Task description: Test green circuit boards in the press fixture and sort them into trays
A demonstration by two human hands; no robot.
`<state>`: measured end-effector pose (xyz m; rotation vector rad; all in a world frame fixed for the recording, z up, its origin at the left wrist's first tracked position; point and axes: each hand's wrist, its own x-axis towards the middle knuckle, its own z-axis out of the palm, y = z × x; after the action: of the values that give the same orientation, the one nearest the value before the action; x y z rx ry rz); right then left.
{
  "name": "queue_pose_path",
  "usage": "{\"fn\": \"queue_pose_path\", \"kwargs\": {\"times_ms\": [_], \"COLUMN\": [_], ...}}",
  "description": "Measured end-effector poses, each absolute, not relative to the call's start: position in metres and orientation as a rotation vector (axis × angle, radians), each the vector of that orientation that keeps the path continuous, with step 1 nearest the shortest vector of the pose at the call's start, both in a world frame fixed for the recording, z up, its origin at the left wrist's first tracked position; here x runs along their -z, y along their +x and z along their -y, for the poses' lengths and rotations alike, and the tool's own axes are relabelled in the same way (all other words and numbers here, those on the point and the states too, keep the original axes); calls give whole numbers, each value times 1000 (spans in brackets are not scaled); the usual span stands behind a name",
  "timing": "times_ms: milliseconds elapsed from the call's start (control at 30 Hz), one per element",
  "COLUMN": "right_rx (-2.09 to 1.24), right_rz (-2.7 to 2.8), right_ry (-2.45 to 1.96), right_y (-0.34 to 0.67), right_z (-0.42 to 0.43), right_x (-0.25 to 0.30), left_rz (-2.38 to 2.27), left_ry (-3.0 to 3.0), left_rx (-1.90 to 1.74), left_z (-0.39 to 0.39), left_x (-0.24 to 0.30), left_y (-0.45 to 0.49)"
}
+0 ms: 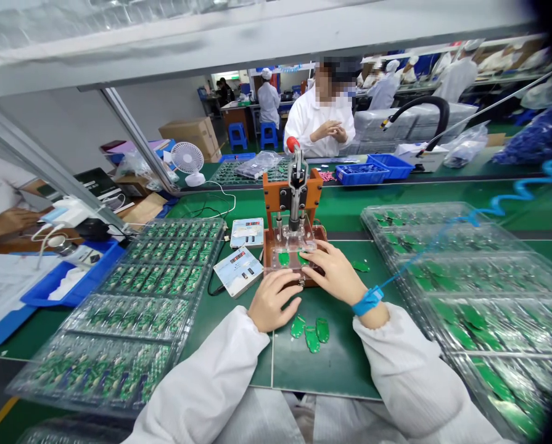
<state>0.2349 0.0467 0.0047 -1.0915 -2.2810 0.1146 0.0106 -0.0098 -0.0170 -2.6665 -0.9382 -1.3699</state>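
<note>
A toggle-clamp test fixture (293,200) with an orange-brown frame and a red knob stands in front of me. Two small green circuit boards lie on its clear plate, the left board (284,258) in full view and the right one partly covered by fingertips. My right hand (338,271), wearing a blue wrist strap (368,301), reaches over the plate's right side, fingers stretched out and touching that right board. At the fixture's front edge rests my left hand (276,300), fingers apart and holding nothing. Several loose green boards (311,339) lie on the mat below my hands.
Clear trays of boards flank me: a left tray (137,320) and a right tray (479,296). Two display boxes, one in front (238,271), sit left of the fixture. A coiled blue cord (511,200) runs to my wrist. Across the bench stands a person (319,117) in white.
</note>
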Motion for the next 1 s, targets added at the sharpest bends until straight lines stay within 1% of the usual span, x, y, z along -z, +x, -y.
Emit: {"fn": "queue_pose_path", "kwargs": {"times_ms": [67, 133, 233, 333, 433, 533, 600, 667, 733, 833, 900, 933, 1000], "right_rx": [-101, -155, -306, -312, -281, -310, -285, -269, -377, -784, -954, -954, -830], "right_rz": [2274, 2234, 2064, 1842, 1646, 1525, 1527, 1590, 1652, 1631, 1562, 1545, 1566], "right_ry": [-1087, -1054, -979, -999, -1011, -857, -792, -823, -894, -959, -906, -850, -713], "right_y": [234, 234, 237, 241, 241, 232, 222, 210, 198, 181, 174, 172, 170], "right_z": [-45, -45, -48, -57, -75, -103, -125, -146, -164, -180, -180, -175, -155], "right_x": [-3, -1, -1, -15, -49, -96, -126, -152, -172, -198, -213, -219, -227], "left_rz": [928, 917, 889, 877, 876, 858, 842, 831, 822, 817, 825, 831, 838], "left_ry": [-2678, -2692, -2749, -2791, -2796, -2789, -2788, -2790, -2790, -2790, -2796, -2800, -2804], "left_rx": [1372, 1373, 1317, 1234, 1203, 1212, 1220, 1220, 1213, 1197, 1194, 1193, 1189], "left_z": [10, 10, 8, 7, 6, 5, 4, 4, 4, 3, 3, 3, 3], "left_x": [19, 22, 26, 31, 33, 33, 32, 32, 32, 33, 33, 34, 34], "left_y": [12, 12, 12, 12, 13, 12, 11, 11, 10, 9, 9, 9, 9]}}
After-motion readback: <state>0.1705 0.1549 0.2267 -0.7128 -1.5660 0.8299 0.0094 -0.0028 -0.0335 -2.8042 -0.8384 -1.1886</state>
